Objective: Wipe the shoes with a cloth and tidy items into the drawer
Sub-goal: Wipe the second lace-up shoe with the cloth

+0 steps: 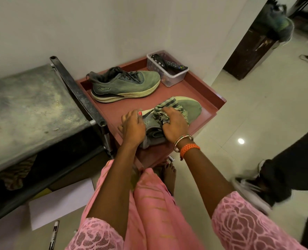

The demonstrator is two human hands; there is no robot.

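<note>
Here we are over the reddish-brown worktop (206,91), its raised rim running along the back and right side, and both hands are on the near shoe (191,107), a green sneaker lying on its side with the toe pointing right. The left hand (132,127) curls over the heel end, thumb on the pale sole edge, steadying it. The right hand (174,126) has a firm grip on the striped cloth (165,108), fingers bunched around it and pressing it onto the shoe's upper near the middle; a frayed edge of the cloth spills out toward the toe. Bangles and an orange thread band (188,148) sit at that wrist. Behind, well apart from the hands, the second shoe (124,85) stands upright on its sole, toe to the right, laces dark. Just beside its toe, in the back corner, a clear plastic box (167,73) holds a remote control (176,65) and some dark patterned item. To the left, touching the worktop's side, a dusty dark cot (32,105) with a black metal frame. On the floor at lower left, a marker pen (54,233) beside a white sheet (63,201).
</note>
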